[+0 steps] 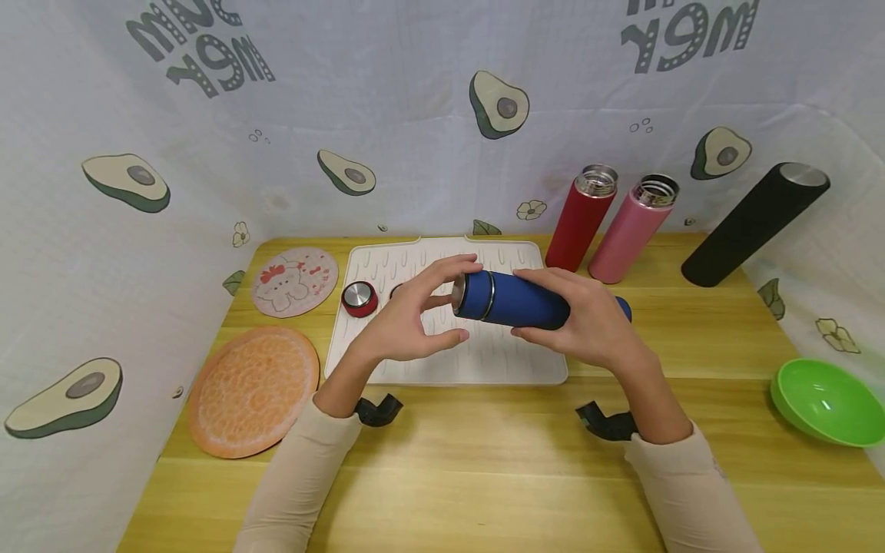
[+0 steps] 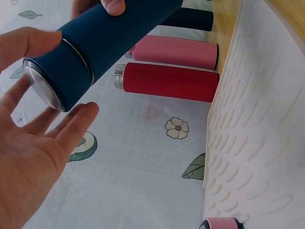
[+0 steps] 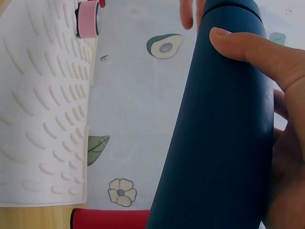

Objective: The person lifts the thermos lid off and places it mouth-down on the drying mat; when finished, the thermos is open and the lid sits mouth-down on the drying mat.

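A blue thermos bottle (image 1: 528, 301) lies nearly level above the white drying mat (image 1: 442, 361), its lid end pointing left. My right hand (image 1: 588, 319) grips its body, thumb on one side and fingers round the other. My left hand (image 1: 408, 315) is spread around the lid end, and in the head view its thumb stands apart below the lid. The left wrist view shows the round end of the lid (image 2: 45, 88) between thumb and fingers. On the mat sit a red lid (image 1: 359, 298) and a pink lid (image 3: 88, 19), the latter mostly hidden behind my left hand in the head view.
Lidless red (image 1: 581, 223) and pink (image 1: 631, 234) bottles stand behind the mat, with a black bottle (image 1: 754, 226) farther right. A green bowl (image 1: 823, 399) is at the right edge. Orange (image 1: 256, 392) and pink (image 1: 296, 282) round mats lie left.
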Action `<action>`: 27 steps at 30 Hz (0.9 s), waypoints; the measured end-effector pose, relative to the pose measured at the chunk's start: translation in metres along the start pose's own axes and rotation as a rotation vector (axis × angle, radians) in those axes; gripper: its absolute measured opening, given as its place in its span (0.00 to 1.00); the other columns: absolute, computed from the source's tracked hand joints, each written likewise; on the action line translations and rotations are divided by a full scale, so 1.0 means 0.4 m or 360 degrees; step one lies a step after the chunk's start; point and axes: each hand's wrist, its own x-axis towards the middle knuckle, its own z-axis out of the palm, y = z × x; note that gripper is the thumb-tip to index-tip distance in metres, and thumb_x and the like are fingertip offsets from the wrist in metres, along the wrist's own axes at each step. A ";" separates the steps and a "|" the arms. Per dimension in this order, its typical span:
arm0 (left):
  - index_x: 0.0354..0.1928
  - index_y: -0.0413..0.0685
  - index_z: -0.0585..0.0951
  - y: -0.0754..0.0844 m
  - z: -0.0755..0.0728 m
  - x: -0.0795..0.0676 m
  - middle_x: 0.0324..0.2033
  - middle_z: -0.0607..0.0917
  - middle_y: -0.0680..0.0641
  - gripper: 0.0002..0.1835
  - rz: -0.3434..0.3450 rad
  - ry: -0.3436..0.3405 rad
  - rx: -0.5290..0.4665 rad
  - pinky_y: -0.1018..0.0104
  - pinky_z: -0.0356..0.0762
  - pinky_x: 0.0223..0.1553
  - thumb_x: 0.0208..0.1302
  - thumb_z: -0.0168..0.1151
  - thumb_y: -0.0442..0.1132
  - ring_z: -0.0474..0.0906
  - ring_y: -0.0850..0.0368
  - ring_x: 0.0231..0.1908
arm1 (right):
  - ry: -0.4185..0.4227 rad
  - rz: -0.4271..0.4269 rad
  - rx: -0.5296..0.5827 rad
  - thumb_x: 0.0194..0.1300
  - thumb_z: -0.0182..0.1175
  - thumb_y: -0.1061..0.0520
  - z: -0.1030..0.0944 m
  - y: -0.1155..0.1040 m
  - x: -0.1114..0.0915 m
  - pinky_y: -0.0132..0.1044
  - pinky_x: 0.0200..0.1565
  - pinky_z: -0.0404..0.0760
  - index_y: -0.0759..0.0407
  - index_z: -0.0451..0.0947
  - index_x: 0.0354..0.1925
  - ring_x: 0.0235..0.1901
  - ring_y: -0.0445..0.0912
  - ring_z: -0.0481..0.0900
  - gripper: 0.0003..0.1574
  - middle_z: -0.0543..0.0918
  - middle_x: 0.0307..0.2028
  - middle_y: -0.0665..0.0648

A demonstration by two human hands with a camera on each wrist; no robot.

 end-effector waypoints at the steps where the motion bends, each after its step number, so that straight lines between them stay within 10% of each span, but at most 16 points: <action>1: 0.75 0.60 0.67 -0.001 -0.001 0.000 0.78 0.62 0.55 0.42 0.0028 -0.0022 -0.0012 0.55 0.79 0.65 0.60 0.73 0.33 0.64 0.56 0.74 | -0.0008 -0.0001 0.0007 0.47 0.84 0.49 -0.001 0.000 -0.001 0.63 0.52 0.85 0.50 0.77 0.68 0.55 0.61 0.82 0.50 0.84 0.60 0.62; 10: 0.68 0.53 0.74 -0.003 0.003 0.000 0.75 0.67 0.51 0.35 0.0088 -0.0011 -0.0090 0.59 0.84 0.59 0.60 0.66 0.23 0.69 0.53 0.71 | -0.0035 -0.0034 0.0012 0.47 0.84 0.48 0.001 0.003 -0.002 0.62 0.51 0.86 0.50 0.77 0.68 0.53 0.60 0.82 0.50 0.84 0.59 0.61; 19: 0.71 0.56 0.72 -0.004 0.006 -0.001 0.62 0.78 0.50 0.34 -0.0106 0.0083 -0.0140 0.62 0.88 0.51 0.63 0.72 0.38 0.82 0.55 0.51 | -0.0039 -0.0005 -0.0003 0.47 0.84 0.49 0.002 -0.006 -0.004 0.62 0.51 0.86 0.50 0.77 0.68 0.53 0.61 0.82 0.50 0.84 0.59 0.62; 27: 0.75 0.65 0.68 -0.005 0.002 -0.003 0.67 0.76 0.52 0.40 -0.0192 0.0072 -0.0149 0.63 0.84 0.58 0.62 0.74 0.51 0.81 0.57 0.58 | -0.0028 0.0002 0.0005 0.47 0.84 0.49 0.000 -0.009 -0.004 0.62 0.51 0.86 0.48 0.77 0.68 0.54 0.60 0.82 0.50 0.84 0.60 0.61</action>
